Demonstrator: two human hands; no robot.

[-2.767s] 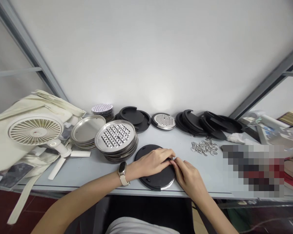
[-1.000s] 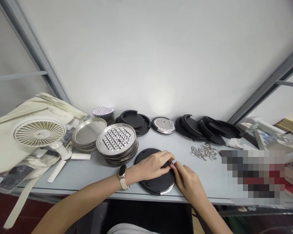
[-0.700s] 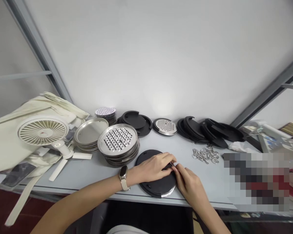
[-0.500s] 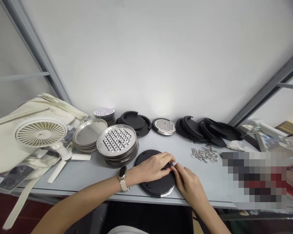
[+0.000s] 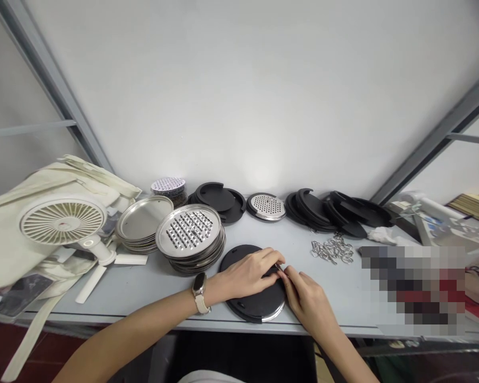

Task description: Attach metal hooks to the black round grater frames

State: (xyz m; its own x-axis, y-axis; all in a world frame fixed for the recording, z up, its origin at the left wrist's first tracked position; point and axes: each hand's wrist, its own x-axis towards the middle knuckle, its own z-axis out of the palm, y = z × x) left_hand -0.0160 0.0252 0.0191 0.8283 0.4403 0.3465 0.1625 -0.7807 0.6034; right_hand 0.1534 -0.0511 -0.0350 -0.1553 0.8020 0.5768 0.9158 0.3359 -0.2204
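A round black grater holder (image 5: 247, 306) lies on the table in front of me, with a strip of shiny metal rim showing at its lower right. My left hand (image 5: 252, 272), a watch on its wrist, rests across the holder and presses it down. Its fingertips curl at the holder's right side. My right hand (image 5: 303, 293) pinches a small metal piece (image 5: 278, 267) there, close against the left fingertips; its exact shape is mostly hidden. A loose heap of metal wire clips (image 5: 332, 250) lies beyond my right hand.
On the left stand a stack of metal grater discs (image 5: 189, 231), a stack of plain metal discs (image 5: 143, 218) and a white fan (image 5: 64, 221). Along the wall are an assembled grater (image 5: 267, 206) and several black holders (image 5: 313, 205). A blurred patch covers the right side.
The view has shifted very slightly. Both hands keep nearly the same pose on the holder, with only tiny finger movement.
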